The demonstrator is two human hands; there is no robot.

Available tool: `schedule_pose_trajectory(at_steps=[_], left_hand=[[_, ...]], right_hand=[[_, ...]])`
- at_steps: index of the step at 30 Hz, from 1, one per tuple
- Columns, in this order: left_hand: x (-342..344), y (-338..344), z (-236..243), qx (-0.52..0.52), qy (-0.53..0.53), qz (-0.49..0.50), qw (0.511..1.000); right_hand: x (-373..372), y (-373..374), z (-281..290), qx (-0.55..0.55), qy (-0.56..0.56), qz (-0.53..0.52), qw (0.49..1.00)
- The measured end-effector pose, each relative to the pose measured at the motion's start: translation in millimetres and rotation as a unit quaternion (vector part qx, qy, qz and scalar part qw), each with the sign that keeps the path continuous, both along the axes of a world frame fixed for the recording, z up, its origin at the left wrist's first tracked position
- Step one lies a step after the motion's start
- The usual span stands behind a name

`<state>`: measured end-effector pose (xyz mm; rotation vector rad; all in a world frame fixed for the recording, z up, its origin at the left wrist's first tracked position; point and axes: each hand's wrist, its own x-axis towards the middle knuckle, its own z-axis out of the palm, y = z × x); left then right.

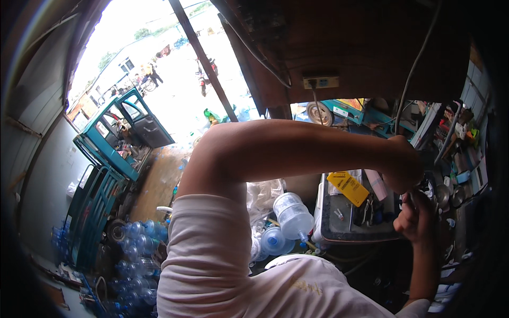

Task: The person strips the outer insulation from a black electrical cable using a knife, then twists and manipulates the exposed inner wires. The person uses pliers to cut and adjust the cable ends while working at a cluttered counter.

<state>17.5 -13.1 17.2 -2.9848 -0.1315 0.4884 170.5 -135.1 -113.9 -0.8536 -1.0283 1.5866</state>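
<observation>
My left arm reaches across the view to the right, and my left hand (405,167) is closed, its fingers mostly turned away. Just below it, my right hand (416,216) is curled with the thumb raised. Both hands are close together beside the right end of a black-topped bench (339,229); whatever they grip is too dark and hidden to make out. On the bench lie a yellow printed card or packet (350,190), a pinkish roll (375,184) and several dark hand tools (366,213).
Large water jugs (290,217) stand left of the bench. Several blue bottles (140,246) are heaped beside a teal cargo vehicle (95,196) with its door open. A socket strip (322,82) with hanging cables is ahead. Clutter (464,175) fills the right side.
</observation>
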Motion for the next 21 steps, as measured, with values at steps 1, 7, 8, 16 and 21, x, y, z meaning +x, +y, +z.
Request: schedule_pose_trajectory(at_steps=[1,7,8,16,21], left_hand=[[1,-1,-1,0.0,0.002,0.001,1.0],[6,2,-14,-0.023,0.038,-0.001,0.999],[7,3,-11,-0.029,0.042,-0.001,0.999],[13,18,-11,-0.018,-0.041,0.036,0.998],[3,16,-11,0.02,-0.081,-0.088,0.993]], right_hand=[[-1,-1,-4,-0.067,0.195,0.058,0.977],[-15,1,-10,0.115,-0.217,-0.106,0.964],[-18,7,-8,0.285,-0.378,-0.189,0.86],[3,21,6,0.327,-0.582,-0.248,0.703],[15,8,-20,-0.014,0.198,0.109,0.974]])
